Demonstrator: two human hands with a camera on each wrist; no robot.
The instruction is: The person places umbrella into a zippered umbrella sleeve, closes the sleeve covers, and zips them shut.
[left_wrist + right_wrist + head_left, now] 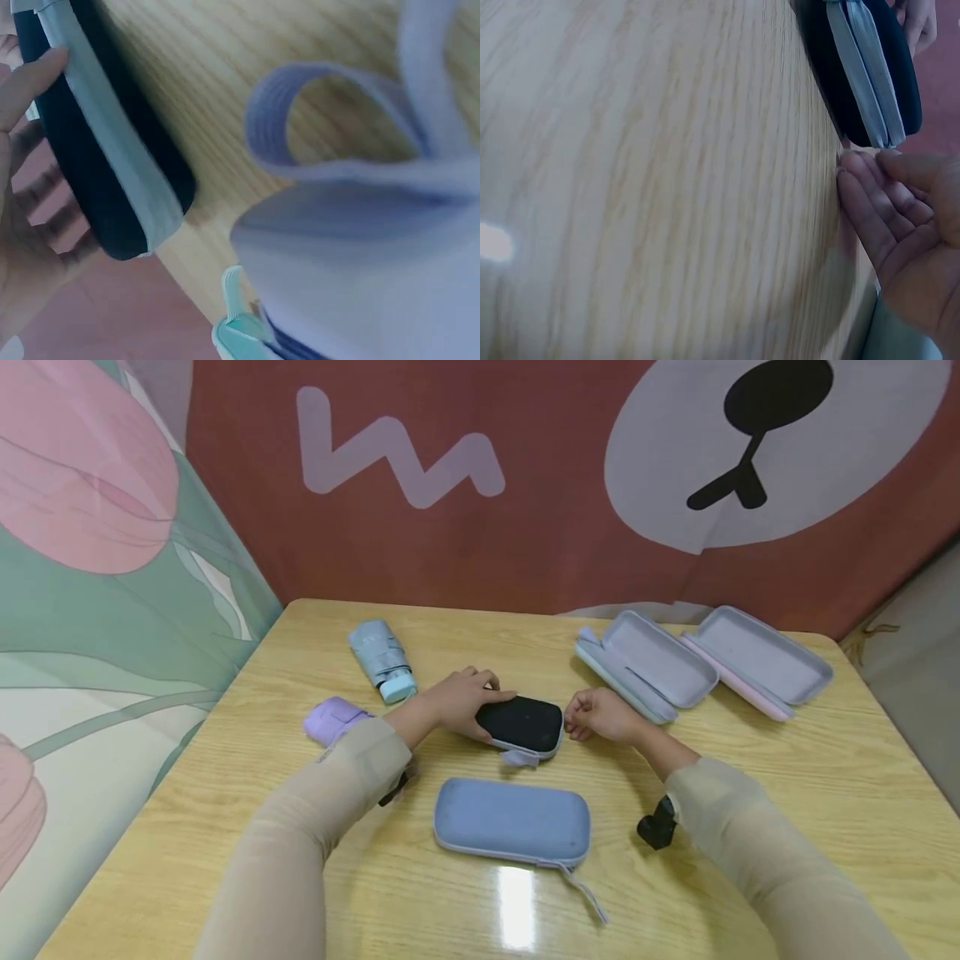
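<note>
A black pencil case with a pale grey zipper lies in the middle of the table. My left hand grips its left part from behind, the thumb lying on the zipper in the left wrist view. At the case's right end, my right hand has curled fingers, thumb and forefinger pinching at the zipper corner. A short pale fabric tab sticks out at the case's front. Nearer to me lies a closed blue pencil case, its ribbon pull trailing to the right.
Two pencil cases lie open at the back right, one light blue and one pink and grey. To the left are a folded light-blue umbrella and a folded purple umbrella. A printed cloth hangs behind the table.
</note>
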